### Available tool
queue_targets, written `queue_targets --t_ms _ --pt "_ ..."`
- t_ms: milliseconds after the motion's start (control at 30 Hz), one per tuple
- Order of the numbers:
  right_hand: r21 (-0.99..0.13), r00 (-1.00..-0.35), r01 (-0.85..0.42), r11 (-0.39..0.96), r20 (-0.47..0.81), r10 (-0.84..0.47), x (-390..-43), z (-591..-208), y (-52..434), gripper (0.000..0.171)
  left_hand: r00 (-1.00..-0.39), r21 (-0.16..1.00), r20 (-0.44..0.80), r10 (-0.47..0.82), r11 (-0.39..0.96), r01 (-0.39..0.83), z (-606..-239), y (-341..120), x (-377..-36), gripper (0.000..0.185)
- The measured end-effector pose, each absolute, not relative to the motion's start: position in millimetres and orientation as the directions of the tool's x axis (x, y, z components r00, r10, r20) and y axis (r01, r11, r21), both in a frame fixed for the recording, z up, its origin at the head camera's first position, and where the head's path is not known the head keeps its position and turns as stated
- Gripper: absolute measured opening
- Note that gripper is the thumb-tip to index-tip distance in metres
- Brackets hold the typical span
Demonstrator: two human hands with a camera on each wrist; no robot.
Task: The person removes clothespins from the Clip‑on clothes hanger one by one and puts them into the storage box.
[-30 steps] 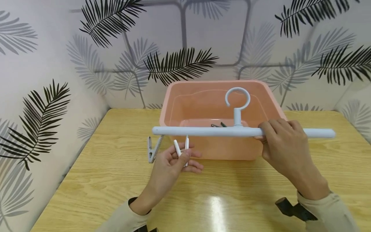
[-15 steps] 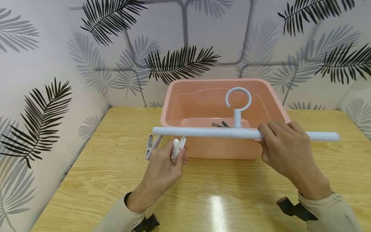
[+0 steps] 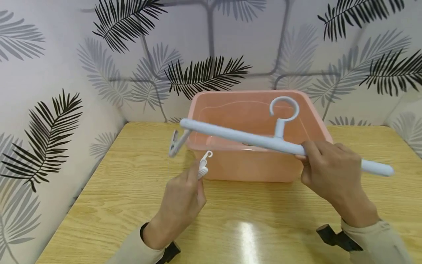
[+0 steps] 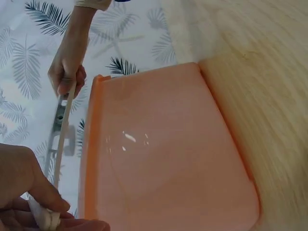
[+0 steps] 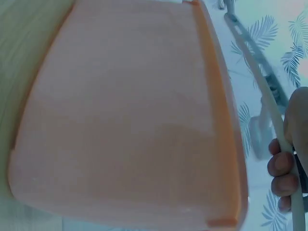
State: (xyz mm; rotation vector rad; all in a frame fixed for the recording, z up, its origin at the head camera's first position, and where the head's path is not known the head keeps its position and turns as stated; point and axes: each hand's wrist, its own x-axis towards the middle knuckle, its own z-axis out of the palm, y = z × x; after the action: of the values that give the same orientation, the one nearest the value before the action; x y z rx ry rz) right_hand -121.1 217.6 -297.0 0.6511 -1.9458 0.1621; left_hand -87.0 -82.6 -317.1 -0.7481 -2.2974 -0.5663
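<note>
Above the wooden surface (image 3: 132, 190), the right hand (image 3: 334, 174) has its grip clamped on a pale hanger (image 3: 234, 135), tilted across the pink tub (image 3: 247, 167) with its left end higher and its hook up. A grey clip (image 3: 178, 142) hangs from that end. Below, near the tub's front wall, the left hand (image 3: 180, 196) pinches a white clip (image 3: 203, 170), apart from the hanger.

Open passage above near table (image 3: 263, 209); hanger (image 3: 244, 137) partly blocks the tub (image 3: 250, 165).
</note>
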Motion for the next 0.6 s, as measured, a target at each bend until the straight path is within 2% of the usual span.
queue_targets --t_ms 100,200,367,600 --pt "0.141 -0.278 -0.506 0.851 0.907 -0.316 -120.3 -294.5 221.2 0.044 -0.623 0.205 0.691 0.366 0.727 0.655 -314.4 -77.1 -83.9 0.028" --pt "0.15 -0.238 -0.53 0.835 0.918 -0.316 -117.5 -291.6 217.2 0.046 -0.595 0.221 0.709 0.379 0.682 0.697 -308.4 -77.9 -76.4 0.026" --pt "0.18 -0.25 -0.544 0.82 0.898 -0.363 -115.7 -291.3 212.9 0.043 -0.55 0.226 0.716 0.43 0.602 0.766 -302.1 -80.5 -67.3 0.023" --pt "0.19 -0.278 -0.556 0.81 0.875 -0.396 -112.2 -297.9 209.7 0.042 -0.565 0.277 0.673 0.478 0.545 0.791 -293.7 -90.2 -61.0 0.026"
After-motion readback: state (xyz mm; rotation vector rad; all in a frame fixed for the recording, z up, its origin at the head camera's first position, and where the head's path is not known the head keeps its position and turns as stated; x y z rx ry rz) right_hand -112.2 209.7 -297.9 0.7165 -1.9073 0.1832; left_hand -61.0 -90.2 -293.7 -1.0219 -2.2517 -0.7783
